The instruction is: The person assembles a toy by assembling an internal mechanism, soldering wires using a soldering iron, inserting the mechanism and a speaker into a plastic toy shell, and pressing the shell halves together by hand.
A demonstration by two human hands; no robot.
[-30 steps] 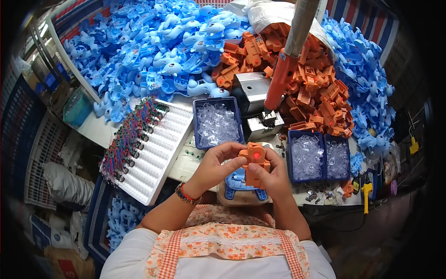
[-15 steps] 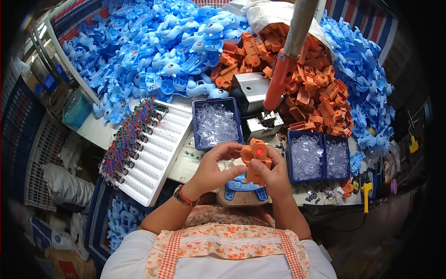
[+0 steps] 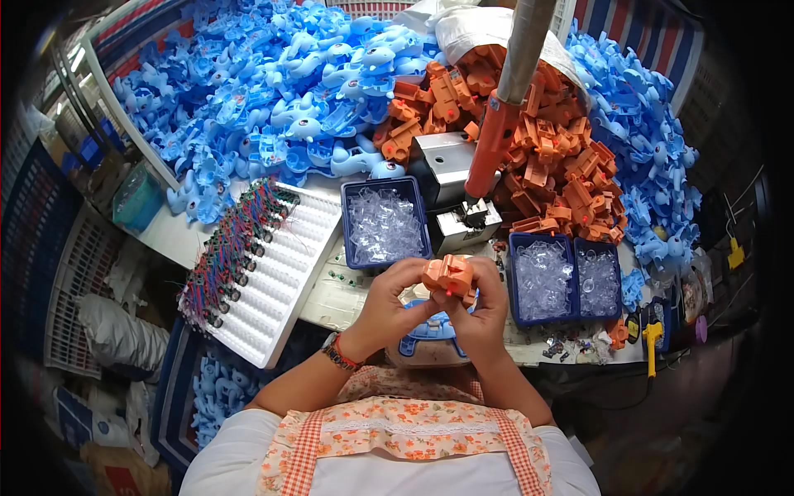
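An orange plastic toy part (image 3: 451,275) with a small red spot is held up between both hands. My left hand (image 3: 392,302) closes on its left side, thumb pointing inward. From the right, my right hand (image 3: 482,312) grips the same part, its thumb near the lower edge. Directly beneath the hands, a blue plastic toy shell (image 3: 432,329) rests on a pale block (image 3: 422,356), partly hidden by the fingers. A blue tray of clear plastic pieces (image 3: 383,223) stands just beyond my left hand.
A white ridged tray (image 3: 285,273) carries wired circuit boards (image 3: 236,248). Heaps of blue shells (image 3: 281,91) and orange parts (image 3: 571,165) fill the back. An orange-handled tool (image 3: 493,145) hangs over a metal device (image 3: 466,225). Two bins of clear pieces (image 3: 542,277) sit right.
The orange part has been turned over in my hands, so its face with the red spot now tips downward toward me. Both hands stay closed on it.
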